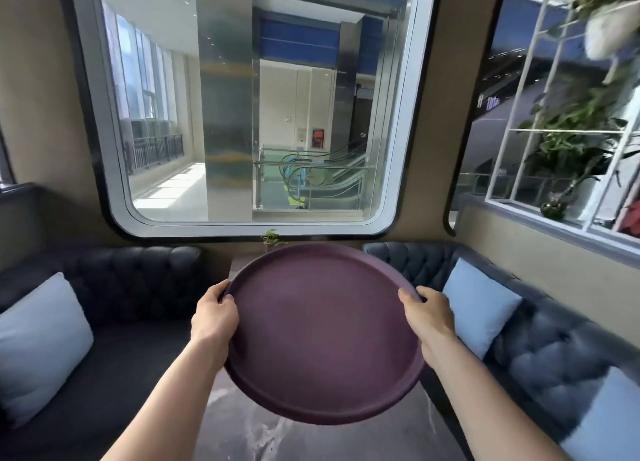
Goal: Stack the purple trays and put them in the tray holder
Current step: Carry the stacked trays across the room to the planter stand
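Filling the lower centre of the frame, a round, dull-purple plastic tray with a raised rim (pixel 323 336) is held clear of the dark marbled tabletop (pixel 311 440) beneath it, its far edge higher than its near edge, so that the bare inner face is shown to the camera; whether a second tray is nested under it cannot be told, though a doubled line along the near rim hints at one. The grip at opposite sides is judged to have been chosen for balance, since a wide, flat disc is steadied best from two points across its width. The left hand (pixel 214 316) is closed on the left rim, thumb laid over the top edge and fingers curled beneath, out of sight; the right hand (pixel 427 316) is clamped likewise on the right rim, thumb on the inner lip and one finger seen wrapping the outer edge. Both forearms are stretched forward from the lower corners of the frame, converging on the tray, wrists nearly straight. No tray holder is seen anywhere, so the carrying step is judged unfinished. Outward, a black tufted leather sofa (pixel 131 287) with pale blue cushions is placed at the left and a matching one at the right; a large rounded window (pixel 249 107) occupies the upper centre; a small green plant (pixel 272 237) is just above the tray's far rim.
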`<state>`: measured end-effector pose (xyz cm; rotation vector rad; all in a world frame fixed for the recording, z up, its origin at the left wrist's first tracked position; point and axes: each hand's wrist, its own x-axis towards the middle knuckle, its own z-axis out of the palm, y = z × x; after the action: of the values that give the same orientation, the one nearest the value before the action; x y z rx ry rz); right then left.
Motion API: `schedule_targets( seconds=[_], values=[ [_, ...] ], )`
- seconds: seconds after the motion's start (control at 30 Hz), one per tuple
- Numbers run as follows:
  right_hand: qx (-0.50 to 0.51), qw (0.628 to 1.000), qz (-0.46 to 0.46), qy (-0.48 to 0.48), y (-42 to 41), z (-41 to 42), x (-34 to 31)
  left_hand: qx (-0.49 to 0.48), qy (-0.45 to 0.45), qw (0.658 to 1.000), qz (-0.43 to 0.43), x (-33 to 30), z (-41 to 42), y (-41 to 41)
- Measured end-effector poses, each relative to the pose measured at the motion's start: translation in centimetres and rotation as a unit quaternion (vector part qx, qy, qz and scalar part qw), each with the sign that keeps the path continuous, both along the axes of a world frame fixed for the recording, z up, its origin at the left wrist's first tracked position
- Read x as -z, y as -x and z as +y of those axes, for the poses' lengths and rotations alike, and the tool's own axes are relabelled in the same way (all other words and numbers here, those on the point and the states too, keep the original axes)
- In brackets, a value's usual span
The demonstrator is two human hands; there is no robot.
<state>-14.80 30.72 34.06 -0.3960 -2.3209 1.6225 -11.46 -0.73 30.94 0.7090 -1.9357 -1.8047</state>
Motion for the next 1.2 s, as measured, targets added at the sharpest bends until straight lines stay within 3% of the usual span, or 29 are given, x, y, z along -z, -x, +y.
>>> schedule_targets(
  seconds=[0.47,0.7,0.87,1.0,1.2],
  values=[
    [0.193,0.981,0.031,0.000,-8.4,28.3,0.0,0.197,0.003,0.980,0.019,-1.5,28.4,2.6],
    [0.367,0.929,0.040,0.012,-19.4,41.3,1.1,0.349,0.004,0.937,0.023,-0.5,45.8,1.2],
    [0.505,0.863,0.024,0.011,-29.0,47.6,1.8,0.477,-0.008,0.879,0.013,0.9,58.1,-1.4],
    [0.631,0.776,0.009,0.004,-37.5,49.6,1.8,0.575,-0.005,0.818,0.014,1.9,67.3,-5.7],
    [0.772,0.635,0.003,0.012,-50.1,47.9,1.9,0.715,0.006,0.699,0.010,2.7,77.4,-15.0]
  ],
)
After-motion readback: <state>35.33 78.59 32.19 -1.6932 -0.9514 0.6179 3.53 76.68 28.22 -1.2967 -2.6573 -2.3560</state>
